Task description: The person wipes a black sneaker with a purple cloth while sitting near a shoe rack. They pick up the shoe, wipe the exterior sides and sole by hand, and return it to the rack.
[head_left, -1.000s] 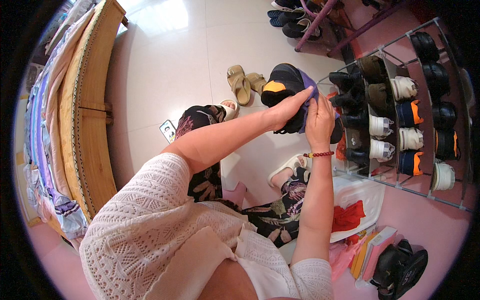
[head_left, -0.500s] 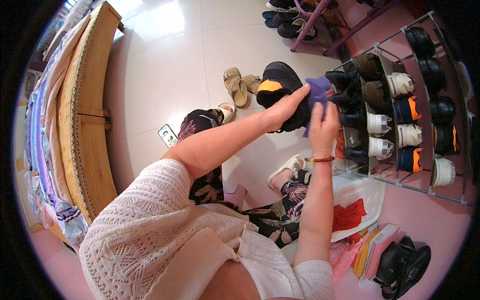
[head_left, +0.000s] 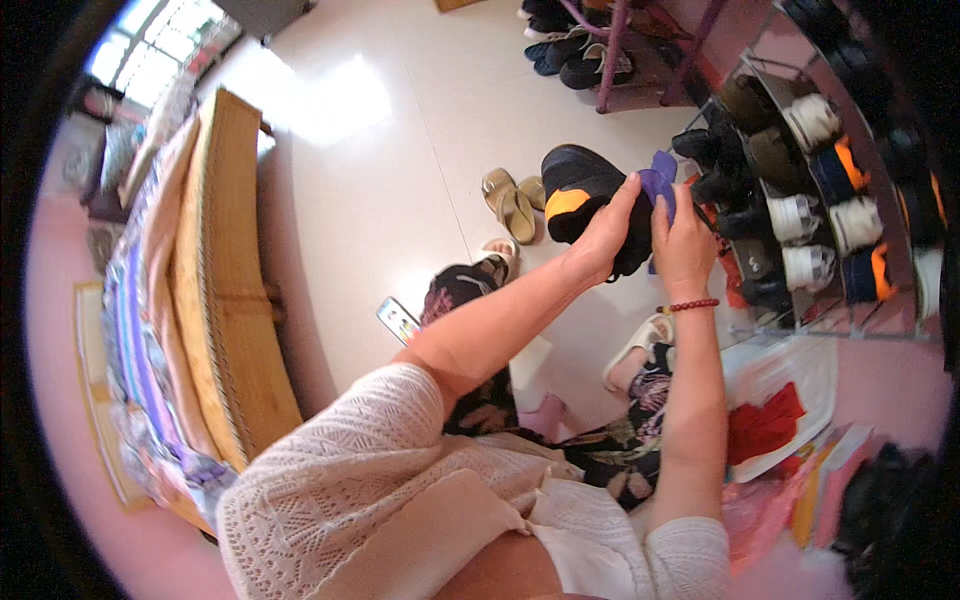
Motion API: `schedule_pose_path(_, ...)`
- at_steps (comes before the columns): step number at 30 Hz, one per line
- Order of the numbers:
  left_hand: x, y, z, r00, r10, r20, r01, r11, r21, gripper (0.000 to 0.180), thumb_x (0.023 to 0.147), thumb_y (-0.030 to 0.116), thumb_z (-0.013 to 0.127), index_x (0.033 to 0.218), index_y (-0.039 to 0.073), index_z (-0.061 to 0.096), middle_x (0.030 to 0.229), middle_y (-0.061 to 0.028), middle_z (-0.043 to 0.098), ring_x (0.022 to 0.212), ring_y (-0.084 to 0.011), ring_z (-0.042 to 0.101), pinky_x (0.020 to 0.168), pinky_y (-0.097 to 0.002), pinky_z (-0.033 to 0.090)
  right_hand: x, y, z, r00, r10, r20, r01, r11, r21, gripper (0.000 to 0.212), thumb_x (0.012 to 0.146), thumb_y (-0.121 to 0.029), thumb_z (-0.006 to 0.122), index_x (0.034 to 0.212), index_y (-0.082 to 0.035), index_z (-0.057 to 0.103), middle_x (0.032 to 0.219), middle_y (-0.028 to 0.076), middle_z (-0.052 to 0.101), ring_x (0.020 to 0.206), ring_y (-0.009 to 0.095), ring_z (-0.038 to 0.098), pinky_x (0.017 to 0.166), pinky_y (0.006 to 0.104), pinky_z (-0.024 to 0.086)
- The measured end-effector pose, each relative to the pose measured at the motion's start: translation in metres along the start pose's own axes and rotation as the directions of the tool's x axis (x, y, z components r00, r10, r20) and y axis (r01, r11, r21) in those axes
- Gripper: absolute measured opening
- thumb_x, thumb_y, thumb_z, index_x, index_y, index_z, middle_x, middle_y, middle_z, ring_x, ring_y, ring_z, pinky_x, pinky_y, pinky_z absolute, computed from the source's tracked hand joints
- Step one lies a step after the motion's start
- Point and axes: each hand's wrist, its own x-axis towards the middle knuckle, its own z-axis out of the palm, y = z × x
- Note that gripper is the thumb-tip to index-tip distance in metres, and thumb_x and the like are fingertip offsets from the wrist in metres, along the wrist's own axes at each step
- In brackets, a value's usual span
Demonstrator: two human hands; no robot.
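Observation:
My left hand grips a black shoe with an orange patch at its heel, holding it up over the floor. The thumb lies along the shoe's right side; the other fingers are hidden beneath it. Against that same side, my right hand pinches a purple cloth, part of which sticks up past the fingers and part of which hangs below. A red bead bracelet circles the right wrist.
At the right stands a shoe rack full of shoes. Tan sandals and a phone lie on the tiled floor. A white bin with a red cloth sits by my right arm. A wooden bed fills the left.
The view has swung, so most things, my hands included, appear farther right and lower. Both hands keep their hold on the shoe and the cloth.

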Motion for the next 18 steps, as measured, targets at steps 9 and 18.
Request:
schedule_pose_path(9, -0.002, -0.006, -0.008, 0.995, -0.086, 0.046, 0.083, 0.994, 0.066, 0.061, 0.091, 0.057, 0.044, 0.126, 0.007, 0.05, 0.125, -0.0075, 0.054, 0.111, -0.017, 0.052, 0.095, -0.031, 0.041, -0.014, 0.023, 0.0, 0.996, 0.065, -0.062, -0.041, 0.941, 0.336, 0.029, 0.089, -0.023, 0.051, 0.106, 0.0, 0.056, 0.106, 0.015, 0.056, 0.093, 0.035, 0.058, 0.079, 0.0412, 0.047)
schedule_pose_path(18, -0.005, -0.009, 0.014, 1.0, -0.019, 0.014, 0.018, 0.999, 0.05, 0.045, 0.094, 0.051, 0.039, 0.111, 0.012, 0.053, 0.108, -0.0051, 0.059, 0.099, -0.0174, 0.056, 0.087, -0.0325, 0.046, -0.014, -0.012, -0.018, 0.993, -0.078, -0.089, 0.112, 0.866, 0.488, 0.022, 0.089, -0.024, 0.052, 0.1, -0.005, 0.051, 0.1, 0.014, 0.057, 0.087, 0.037, 0.059, 0.07, 0.0434, 0.049)
